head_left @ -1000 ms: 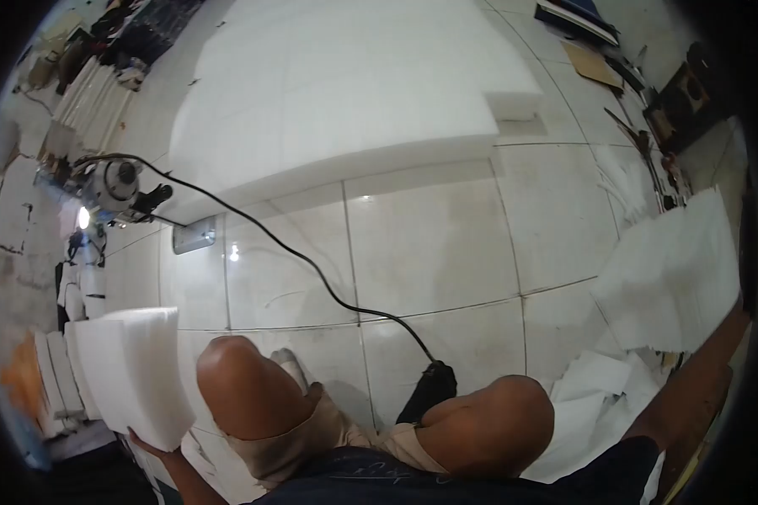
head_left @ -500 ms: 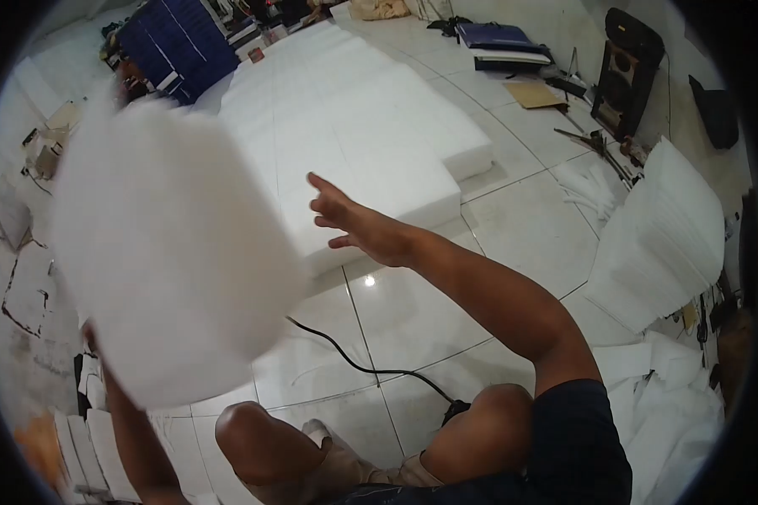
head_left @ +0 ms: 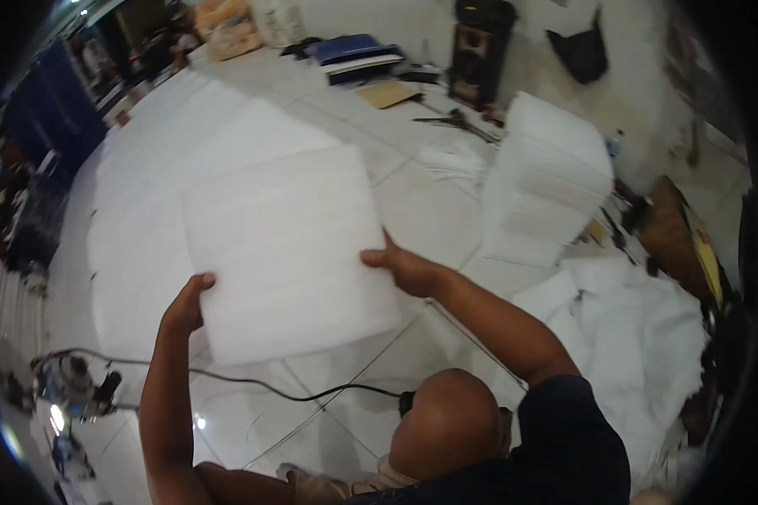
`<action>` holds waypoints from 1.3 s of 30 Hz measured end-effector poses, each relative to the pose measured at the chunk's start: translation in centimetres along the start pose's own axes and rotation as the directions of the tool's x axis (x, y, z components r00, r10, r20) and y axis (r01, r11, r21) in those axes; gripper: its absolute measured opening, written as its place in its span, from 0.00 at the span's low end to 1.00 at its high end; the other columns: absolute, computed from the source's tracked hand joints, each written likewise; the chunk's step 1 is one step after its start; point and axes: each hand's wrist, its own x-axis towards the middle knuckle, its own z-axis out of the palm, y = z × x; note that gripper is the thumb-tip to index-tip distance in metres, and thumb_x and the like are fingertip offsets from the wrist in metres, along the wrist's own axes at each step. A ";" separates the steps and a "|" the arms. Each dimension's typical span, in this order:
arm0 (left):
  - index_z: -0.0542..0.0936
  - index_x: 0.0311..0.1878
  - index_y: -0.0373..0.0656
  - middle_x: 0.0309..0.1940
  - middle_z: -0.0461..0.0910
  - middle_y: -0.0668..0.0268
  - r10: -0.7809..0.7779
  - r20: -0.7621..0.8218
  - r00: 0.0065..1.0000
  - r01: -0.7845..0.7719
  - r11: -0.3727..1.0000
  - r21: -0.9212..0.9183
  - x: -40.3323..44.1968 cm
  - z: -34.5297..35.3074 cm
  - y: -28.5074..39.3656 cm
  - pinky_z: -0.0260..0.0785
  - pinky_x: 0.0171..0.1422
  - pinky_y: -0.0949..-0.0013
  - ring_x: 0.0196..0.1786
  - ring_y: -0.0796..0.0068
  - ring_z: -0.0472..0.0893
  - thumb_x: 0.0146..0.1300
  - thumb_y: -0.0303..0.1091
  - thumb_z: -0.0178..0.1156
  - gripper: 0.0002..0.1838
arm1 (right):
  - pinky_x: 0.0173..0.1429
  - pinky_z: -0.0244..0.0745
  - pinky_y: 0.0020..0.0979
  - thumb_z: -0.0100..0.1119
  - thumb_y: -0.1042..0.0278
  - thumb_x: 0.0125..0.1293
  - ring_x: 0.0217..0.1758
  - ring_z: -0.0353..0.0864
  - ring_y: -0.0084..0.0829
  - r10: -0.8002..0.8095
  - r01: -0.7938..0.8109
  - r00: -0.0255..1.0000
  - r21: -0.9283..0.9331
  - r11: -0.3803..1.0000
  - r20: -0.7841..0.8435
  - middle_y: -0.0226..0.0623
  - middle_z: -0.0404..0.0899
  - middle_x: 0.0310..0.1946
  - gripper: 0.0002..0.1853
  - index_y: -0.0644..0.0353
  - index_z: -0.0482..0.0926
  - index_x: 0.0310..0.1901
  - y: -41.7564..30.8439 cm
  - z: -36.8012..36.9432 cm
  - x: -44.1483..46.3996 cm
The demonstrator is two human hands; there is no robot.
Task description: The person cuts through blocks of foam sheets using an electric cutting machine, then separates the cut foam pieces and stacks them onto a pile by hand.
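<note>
A squarish stack of white foam sheets (head_left: 290, 252) is held up in front of me, over the tiled floor. At its left edge my left hand (head_left: 188, 303) is closed on it, thumb on the near face. My right hand (head_left: 403, 265) grips the right edge, also with the thumb in front; the other fingers are mostly hidden behind the foam. Beyond the held stack, a wide layer of white foam (head_left: 168, 143) lies on the floor. A tall stack of foam sheets (head_left: 547, 177) stands to the right.
Crumpled white foam (head_left: 623, 345) lies at the right. A black cable (head_left: 261, 383) runs across the tiles from a machine (head_left: 72, 383) at the lower left. A speaker (head_left: 480, 55), blue folders (head_left: 354, 55) and tools (head_left: 463, 122) are at the back.
The foam stack has moved from the lower left to the centre, in front of me. My right hand, open half a second ago, now holds its right edge. The view has turned right.
</note>
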 end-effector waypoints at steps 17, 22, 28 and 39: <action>0.49 0.77 0.45 0.72 0.57 0.48 0.544 -0.120 0.831 -0.530 0.706 -0.469 0.1 2.0 8.8 0.47 0.77 0.51 0.75 0.52 0.55 0.64 0.69 0.42 0.47 | 0.54 0.78 0.35 0.61 0.43 0.57 0.48 0.80 0.32 -0.358 0.465 0.833 0.185 0.866 -0.421 0.36 0.79 0.43 0.29 0.59 0.77 0.51 -8.2 -1.0 -3.7; 0.59 0.73 0.44 0.67 0.66 0.52 0.413 -0.404 0.816 -0.532 0.811 -0.245 0.3 -1.5 6.6 0.57 0.71 0.57 0.68 0.57 0.67 0.66 0.62 0.47 0.40 | 0.65 0.67 0.50 0.58 0.40 0.58 0.64 0.68 0.40 -0.600 0.663 0.209 -0.339 0.667 -0.772 0.39 0.66 0.62 0.37 0.55 0.66 0.64 -19.3 -3.7 -5.4; 0.61 0.72 0.44 0.65 0.67 0.53 0.286 -0.422 0.860 -0.366 0.923 -0.120 0.1 -2.3 3.4 0.62 0.66 0.61 0.62 0.61 0.71 0.65 0.57 0.52 0.38 | 0.61 0.66 0.58 0.68 0.45 0.46 0.67 0.64 0.49 -0.298 0.651 -0.183 -0.343 0.677 -0.937 0.45 0.54 0.72 0.66 0.42 0.26 0.76 -26.7 -11.4 -5.5; 0.61 0.72 0.44 0.60 0.69 0.58 0.211 -0.496 0.842 -0.223 0.974 0.035 -1.3 -5.0 0.2 0.65 0.64 0.60 0.58 0.61 0.74 0.62 0.53 0.57 0.39 | 0.67 0.65 0.52 0.70 0.39 0.44 0.73 0.53 0.54 0.174 0.505 -0.428 -0.075 0.860 -0.887 0.55 0.34 0.75 0.74 0.43 0.13 0.72 -21.9 -19.8 -5.7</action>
